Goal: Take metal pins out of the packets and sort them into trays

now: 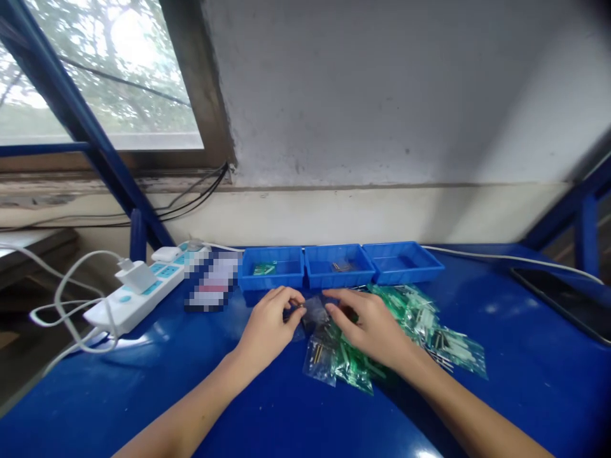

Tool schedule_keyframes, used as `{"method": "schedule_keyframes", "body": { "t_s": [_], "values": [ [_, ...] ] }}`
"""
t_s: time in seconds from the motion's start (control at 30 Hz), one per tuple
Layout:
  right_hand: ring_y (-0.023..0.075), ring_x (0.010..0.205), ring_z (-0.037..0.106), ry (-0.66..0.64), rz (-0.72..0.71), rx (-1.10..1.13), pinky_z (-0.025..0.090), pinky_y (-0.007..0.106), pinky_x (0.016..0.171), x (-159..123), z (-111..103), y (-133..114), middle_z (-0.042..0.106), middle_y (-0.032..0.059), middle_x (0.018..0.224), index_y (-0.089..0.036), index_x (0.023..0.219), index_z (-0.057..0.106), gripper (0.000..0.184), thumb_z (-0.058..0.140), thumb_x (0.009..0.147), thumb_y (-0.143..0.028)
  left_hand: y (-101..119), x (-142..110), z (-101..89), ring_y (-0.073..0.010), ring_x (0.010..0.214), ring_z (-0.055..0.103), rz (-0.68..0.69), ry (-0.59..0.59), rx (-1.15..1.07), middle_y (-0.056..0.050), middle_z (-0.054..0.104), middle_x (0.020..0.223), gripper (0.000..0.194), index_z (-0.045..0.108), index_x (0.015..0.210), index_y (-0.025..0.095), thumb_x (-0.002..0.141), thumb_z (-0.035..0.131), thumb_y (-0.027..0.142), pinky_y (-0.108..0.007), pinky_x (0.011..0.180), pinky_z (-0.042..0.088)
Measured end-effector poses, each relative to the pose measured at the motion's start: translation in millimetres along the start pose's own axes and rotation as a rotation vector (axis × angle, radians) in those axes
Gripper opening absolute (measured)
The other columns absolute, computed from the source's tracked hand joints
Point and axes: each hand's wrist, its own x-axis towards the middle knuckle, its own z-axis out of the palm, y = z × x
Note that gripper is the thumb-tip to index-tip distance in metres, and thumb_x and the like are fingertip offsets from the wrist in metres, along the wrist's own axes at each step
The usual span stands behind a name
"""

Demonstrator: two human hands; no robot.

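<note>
My left hand (273,318) is closed in a pinch at the centre of the blue table, thumb tip close to the index finger. A tiny brownish bit shows at its fingertips, too small to name. My right hand (370,323) is over a pile of small plastic bags, its index finger stretched out and thumb apart. Between the hands lies a clear bag (314,310), partly hidden. Nearer to me, another clear bag (319,361) holds gold-coloured pins. Green-tinted bags (354,370) with pale strips lie under and beyond my right hand.
Three blue bins stand along the back: the left bin (272,283) contains a green bag, the middle bin (341,279) a clear bag with pins, beside the right bin (410,275). A white power strip (143,289) with cables is at left, a dark phone (563,302) at right.
</note>
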Motion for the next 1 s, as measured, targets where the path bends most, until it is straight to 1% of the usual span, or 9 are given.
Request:
{"method": "schedule_keyframes", "body": {
  "t_s": [0.1,0.27,0.37,0.43,0.6,0.7,0.8,0.9,1.0],
  "values": [
    [0.0150,0.063,0.061,0.008,0.027,0.072,0.045,0.025,0.056,-1.0,1.9,-4.0,0.068,0.0030,0.077,-0.020,0.108,0.064,0.029,0.046,0.089,-0.032,6.9,-1.5,-2.9,-0.0150,0.071,0.051,0.062,0.065,-0.060,0.000,0.055,0.081,0.006,0.055,0.082,0.021,0.083,0.053,0.016,-0.027,0.066,0.042],
    [0.0143,0.061,0.057,0.003,0.180,0.310,0.044,0.027,0.058,-0.9,-3.5,-13.8,0.063,0.0019,0.068,-0.017,0.087,0.065,0.036,0.037,0.093,-0.039,17.9,-10.6,-4.7,-0.0120,0.070,0.050,0.225,0.094,-0.107,-0.002,0.047,0.086,0.012,0.055,0.084,0.021,0.085,0.050,0.011,-0.024,0.061,0.042],
    [0.0128,0.055,0.053,-0.006,0.320,0.611,0.043,0.025,0.052,-1.4,-0.2,-17.7,0.056,-0.0020,0.063,-0.018,0.100,0.059,0.028,0.051,0.086,-0.041,21.5,-14.0,-4.4,-0.0130,0.075,0.051,0.311,0.071,-0.111,-0.001,0.047,0.083,0.014,0.055,0.083,0.021,0.085,0.050,0.007,-0.024,0.066,0.043],
    [0.0116,0.055,0.052,0.039,0.362,0.779,0.043,0.024,0.052,-2.6,5.3,-17.5,0.053,-0.0041,0.062,-0.018,0.108,0.053,0.034,0.058,0.081,-0.039,21.6,-14.5,-3.1,-0.0133,0.078,0.052,0.346,0.051,-0.116,-0.001,0.047,0.084,0.017,0.054,0.083,0.021,0.085,0.049,0.005,-0.025,0.070,0.043],
    [0.0117,0.058,0.054,0.226,0.375,0.759,0.045,0.024,0.053,-5.6,13.8,-10.4,0.056,-0.0021,0.068,-0.019,0.113,0.052,0.035,0.058,0.081,-0.033,16.1,-15.5,1.2,-0.0119,0.075,0.052,0.219,0.027,-0.165,-0.003,0.049,0.096,0.025,0.048,0.107,0.023,0.086,0.049,0.010,-0.026,0.071,0.044],
    [0.0137,0.065,0.059,0.315,0.321,0.594,0.048,0.027,0.059,-6.6,9.2,-7.1,0.063,0.0013,0.077,-0.020,0.108,0.056,0.027,0.056,0.082,-0.027,16.3,-16.3,-0.9,-0.0124,0.073,0.052,0.110,-0.023,-0.250,-0.001,0.052,0.090,0.026,0.043,0.114,0.024,0.089,0.046,0.015,-0.026,0.069,0.044],
    [0.0149,0.072,0.061,0.359,0.170,0.424,0.049,0.030,0.066,-8.4,2.0,-8.1,0.065,0.0014,0.078,-0.021,0.086,0.061,0.008,0.054,0.082,-0.018,21.3,-15.2,-5.0,-0.0128,0.072,0.054,0.025,-0.202,-0.326,-0.001,0.057,0.083,0.014,0.053,0.102,0.022,0.093,0.043,0.023,-0.025,0.068,0.043],
    [0.0183,0.089,0.060,0.363,-0.079,0.274,0.047,0.037,0.081,-11.5,-2.2,-12.2,0.065,0.0025,0.087,-0.021,0.078,0.059,0.015,0.053,0.079,-0.007,25.8,-13.0,-4.8,-0.0132,0.070,0.054,-0.089,-0.339,-0.501,-0.001,0.057,0.076,0.031,0.060,0.087,0.018,0.096,0.035,0.035,-0.026,0.067,0.042],
    [0.0215,0.108,0.052,0.308,-0.272,0.175,0.042,0.042,0.093,-15.0,-1.3,-16.0,0.060,0.0049,0.104,-0.020,0.079,0.059,0.022,0.051,0.077,0.000,25.1,-11.0,-0.5,-0.0116,0.064,0.049,-0.226,-0.330,-0.739,0.000,0.053,0.068,0.039,0.056,0.078,0.017,0.096,0.032,0.041,-0.024,0.062,0.041]
  ]
}}
